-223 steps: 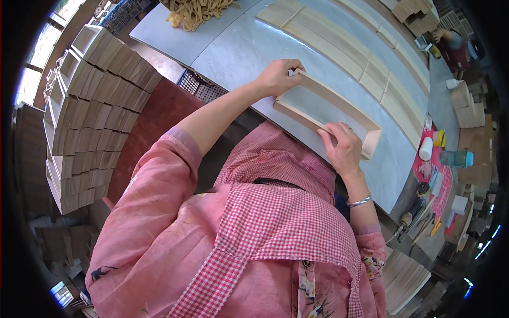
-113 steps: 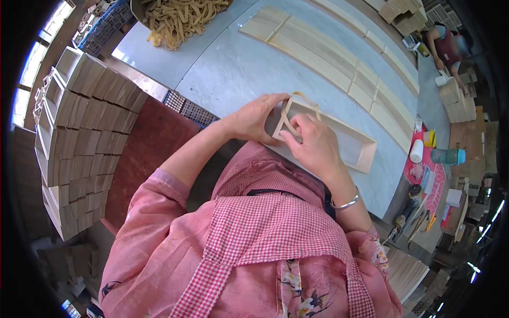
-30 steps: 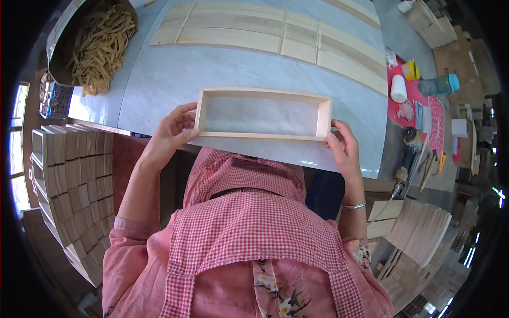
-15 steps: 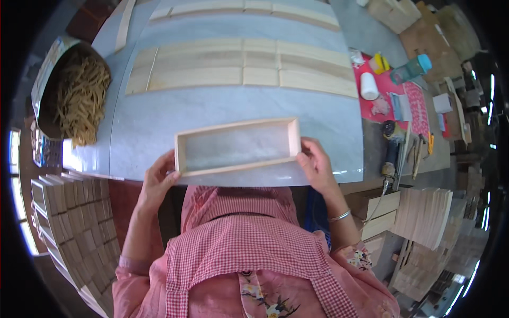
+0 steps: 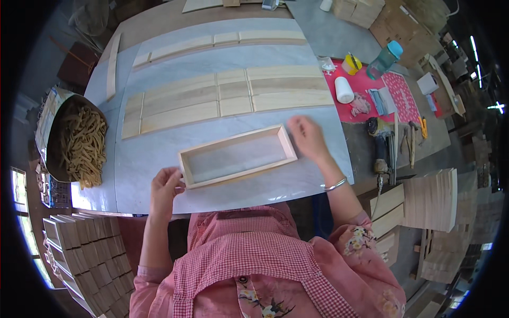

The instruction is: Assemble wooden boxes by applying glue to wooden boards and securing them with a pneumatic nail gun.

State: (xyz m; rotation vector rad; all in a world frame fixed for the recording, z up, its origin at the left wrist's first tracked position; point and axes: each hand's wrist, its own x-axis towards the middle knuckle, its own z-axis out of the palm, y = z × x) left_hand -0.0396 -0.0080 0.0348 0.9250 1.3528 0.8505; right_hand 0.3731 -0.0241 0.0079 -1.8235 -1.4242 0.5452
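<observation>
A shallow rectangular wooden frame (image 5: pixel 241 172), open in the middle with the table showing through, lies slightly slanted near the front of the pale, shiny tabletop. At its left end, my left hand (image 5: pixel 166 188) has thumb and fingers closed on the corner. Just past the right end is my right hand (image 5: pixel 310 139), off the wood and smeared by motion, so its fingers cannot be made out well. Behind the frame lies a row of thin, flat wooden boards (image 5: pixel 180 100) laid edge to edge.
A second row of boards (image 5: pixel 185 49) lies farther back. On the left hangs a container of tan rubber-like strips (image 5: pixel 87 143). To the right are a red cloth (image 5: pixel 358 108), a white spool (image 5: pixel 343 90), a teal bottle (image 5: pixel 383 63) and a power tool (image 5: pixel 380 151). Stacked wooden boxes (image 5: pixel 93 249) stand lower left.
My right hand has let go of the frame's right end and moved up and away. My left hand stays at the left end. The whole view has shifted, showing more of the table's far side.
</observation>
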